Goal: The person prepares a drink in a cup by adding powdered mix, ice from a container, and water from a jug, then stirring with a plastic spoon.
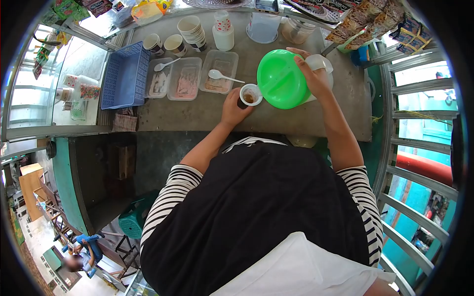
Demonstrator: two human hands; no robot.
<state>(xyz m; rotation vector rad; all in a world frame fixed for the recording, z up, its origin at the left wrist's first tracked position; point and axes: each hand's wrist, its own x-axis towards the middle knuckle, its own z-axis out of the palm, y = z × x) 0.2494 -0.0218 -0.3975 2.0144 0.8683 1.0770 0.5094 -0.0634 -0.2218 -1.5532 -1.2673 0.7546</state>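
My left hand [235, 108] is wrapped round a small cup [251, 95] with something brown at its bottom. Just right of it, my right hand [312, 74] rests on the edge of a round green lid [282, 79], which sits tilted over a pale container. Part of that container is hidden by the lid and the hand. Left of the cup lie three shallow plastic tubs: one with pale contents [159, 83], one with pink powder [184, 84], and one with light brown powder [218, 62]. White spoons [217, 74] lie across two of them.
Stacked paper cups [191, 29], a white bottle [223, 37] and clear containers [262, 27] line the table's back. A blue basket [125, 74] stands at the left. Sachets [365, 24] hang at the upper right. A person [89, 254] is seen beyond, at lower left.
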